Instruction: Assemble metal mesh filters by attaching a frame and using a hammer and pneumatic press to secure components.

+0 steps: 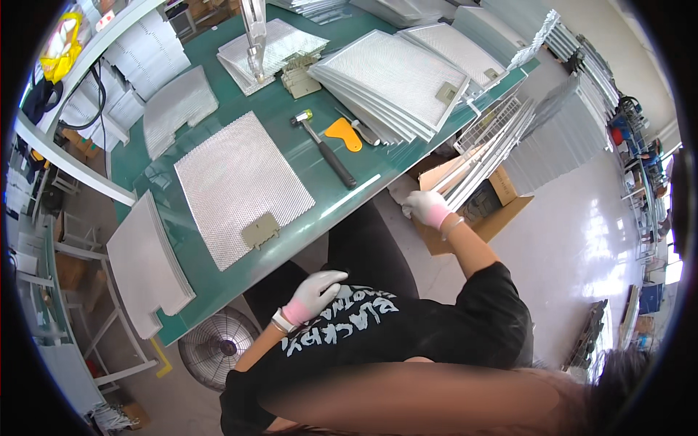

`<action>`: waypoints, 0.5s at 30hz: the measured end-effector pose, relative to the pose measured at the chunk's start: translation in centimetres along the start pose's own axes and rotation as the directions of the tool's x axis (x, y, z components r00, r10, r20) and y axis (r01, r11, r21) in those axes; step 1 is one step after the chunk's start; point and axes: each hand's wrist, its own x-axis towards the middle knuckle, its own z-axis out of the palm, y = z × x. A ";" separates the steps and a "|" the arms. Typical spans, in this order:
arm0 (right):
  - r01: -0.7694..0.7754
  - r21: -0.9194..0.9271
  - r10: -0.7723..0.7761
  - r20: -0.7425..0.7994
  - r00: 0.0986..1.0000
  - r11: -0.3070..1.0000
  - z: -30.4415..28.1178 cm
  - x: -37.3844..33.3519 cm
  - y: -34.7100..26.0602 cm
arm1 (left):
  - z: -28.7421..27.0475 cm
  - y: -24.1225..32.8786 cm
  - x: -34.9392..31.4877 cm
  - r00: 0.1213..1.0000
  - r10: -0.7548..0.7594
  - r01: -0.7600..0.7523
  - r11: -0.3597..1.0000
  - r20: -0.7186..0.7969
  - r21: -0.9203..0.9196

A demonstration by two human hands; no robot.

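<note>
Green bench [291, 138]: mesh sheet [236, 185] with grey clip [260, 231] lies ahead of left hand [314, 293], which hangs loose, fingers apart, empty, over lap. Hammer [325, 149] sits between hands. Right hand [426, 207], arm stretched sideways, closes on frames [480, 156] in box [480, 211]; best pull one squarely, avoid snagging neighbours.

One mesh sheet [240, 185] flat on green desk [287, 120], one beige clip [260, 231] on its near edge. One hammer [325, 149]. One orange scraper [345, 134]. Two gloved hands: left hand [314, 292], right hand [425, 207]. One cardboard box [476, 211] beside desk. One fan [214, 347] on floor. Framed filter panels [396, 80] in several fanned stacks, exact number cannot tell.
</note>
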 end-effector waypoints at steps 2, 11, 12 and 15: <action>0.240 0.158 -0.214 -0.169 0.962 0.958 -3.0 0.7 -6.8 | 2.6 -3.6 0.0 0.936 -0.343 0.344 0.851 0.076 -0.396; 0.934 0.111 -0.661 -0.678 0.320 0.339 -7.8 0.2 -24.9 | 2.2 4.8 8.1 0.430 0.102 -0.604 0.771 -0.897 -0.202; 0.853 0.225 -0.748 -0.410 0.522 0.471 -7.0 -0.3 -22.8 | -3.2 4.1 4.1 0.831 -0.174 -0.030 0.934 -0.528 -0.355; 0.357 0.867 -0.062 -0.359 0.931 0.348 -2.2 -0.2 -15.8 | -10.1 3.5 -2.5 0.592 -0.154 -0.260 0.893 -0.791 -0.368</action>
